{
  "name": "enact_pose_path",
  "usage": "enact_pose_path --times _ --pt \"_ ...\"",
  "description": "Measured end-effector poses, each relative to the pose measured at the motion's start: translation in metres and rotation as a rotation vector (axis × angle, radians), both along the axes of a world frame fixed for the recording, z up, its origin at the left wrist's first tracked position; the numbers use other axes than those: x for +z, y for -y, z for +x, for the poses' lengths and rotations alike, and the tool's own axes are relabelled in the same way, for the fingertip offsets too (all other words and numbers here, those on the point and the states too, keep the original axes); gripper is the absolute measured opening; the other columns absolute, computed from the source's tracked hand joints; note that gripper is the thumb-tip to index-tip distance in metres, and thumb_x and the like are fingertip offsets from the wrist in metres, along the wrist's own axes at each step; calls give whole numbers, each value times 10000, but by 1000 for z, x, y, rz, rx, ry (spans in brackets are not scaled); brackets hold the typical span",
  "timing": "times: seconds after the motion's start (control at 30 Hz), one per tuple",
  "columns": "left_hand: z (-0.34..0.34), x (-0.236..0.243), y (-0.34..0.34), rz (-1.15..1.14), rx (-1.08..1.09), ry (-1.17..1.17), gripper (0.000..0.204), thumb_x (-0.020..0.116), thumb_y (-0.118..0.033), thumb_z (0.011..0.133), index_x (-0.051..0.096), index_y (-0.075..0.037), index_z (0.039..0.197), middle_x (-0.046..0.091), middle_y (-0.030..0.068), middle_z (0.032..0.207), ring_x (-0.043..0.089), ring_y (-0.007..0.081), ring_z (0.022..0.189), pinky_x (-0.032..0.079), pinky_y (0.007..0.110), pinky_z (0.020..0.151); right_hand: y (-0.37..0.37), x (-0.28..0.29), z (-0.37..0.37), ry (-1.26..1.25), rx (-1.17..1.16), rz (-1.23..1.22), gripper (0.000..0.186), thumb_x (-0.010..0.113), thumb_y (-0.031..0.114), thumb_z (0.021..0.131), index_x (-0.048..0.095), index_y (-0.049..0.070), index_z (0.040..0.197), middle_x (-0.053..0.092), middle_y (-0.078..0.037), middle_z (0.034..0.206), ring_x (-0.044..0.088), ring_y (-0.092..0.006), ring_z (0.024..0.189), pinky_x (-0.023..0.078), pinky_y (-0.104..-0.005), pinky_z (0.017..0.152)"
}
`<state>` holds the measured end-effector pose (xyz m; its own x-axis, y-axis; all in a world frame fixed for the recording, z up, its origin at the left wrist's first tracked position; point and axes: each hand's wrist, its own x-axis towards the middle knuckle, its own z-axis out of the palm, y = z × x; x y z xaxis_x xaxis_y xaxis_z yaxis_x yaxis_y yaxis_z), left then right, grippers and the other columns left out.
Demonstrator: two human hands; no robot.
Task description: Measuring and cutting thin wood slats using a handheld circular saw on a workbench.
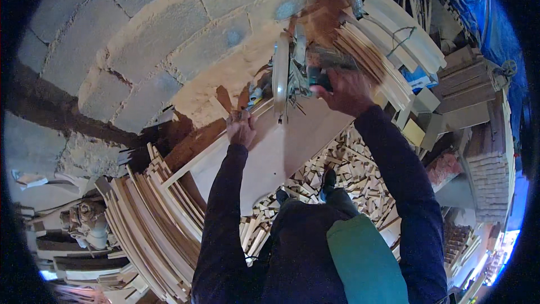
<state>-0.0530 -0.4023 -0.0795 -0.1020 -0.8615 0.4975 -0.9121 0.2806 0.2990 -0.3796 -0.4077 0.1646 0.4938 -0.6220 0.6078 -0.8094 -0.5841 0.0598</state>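
Observation:
My left hand reaches to the far left side of a pale, flat worktop, its fingers drawn together; whatever they hold is too small to make out. My right hand is farther right and smeared by motion. Its thumb and fingers close around a dark, greenish block-like piece. Between my hands stands a machine with an upright, pale, narrow rounded part seen edge-on. Grey metal parts sit just right of it, partly hidden in shadow.
A rough block wall rises beyond the worktop. Long wooden strips are stacked at the left, with more boards at the far right. Many wood offcuts cover the floor around my feet. A blue tarp hangs at the right.

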Motion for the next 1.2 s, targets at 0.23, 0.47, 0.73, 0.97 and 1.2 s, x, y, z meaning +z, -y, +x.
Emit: enact_pose_path --times 0.23,0.47,0.73,0.97,1.2 --pt "-2 4 -2 12 32 31 267 625 -337 887 582 -75 878 638 220 874 623 414 894 469 531 835 -12 -14 5 37 24 1 541 610 574 909 586 38 985 602 -159 810 619 -360 715 490 -459 620" --pt "-3 8 -4 28 45 91 283 616 -350 888 616 -67 900 643 226 887 626 412 906 474 526 856 -22 -34 4 -26 -65 28 553 663 569 868 587 35 989 609 -161 868 629 -347 729 494 -437 596" --pt "1 0 -2 -30 32 36 240 645 -314 872 613 -79 908 623 206 877 613 400 880 474 522 800 -29 -53 7 -25 -95 138 604 677 558 863 589 12 1106 618 -188 914 631 -389 855 508 -474 743" --pt "1 3 -4 -51 -3 9 181 646 -243 867 602 -79 931 585 206 910 600 391 873 482 508 777 -1 -12 -3 -7 -49 209 583 683 508 879 590 77 1261 650 -224 1082 624 -422 1002 512 -476 852" --pt "3 -1 -3 49 32 49 274 646 -284 835 618 -55 982 621 228 942 609 392 917 466 517 828 54 53 -10 -9 60 163 498 644 479 920 624 108 1252 666 -176 1145 641 -379 1030 522 -468 853"
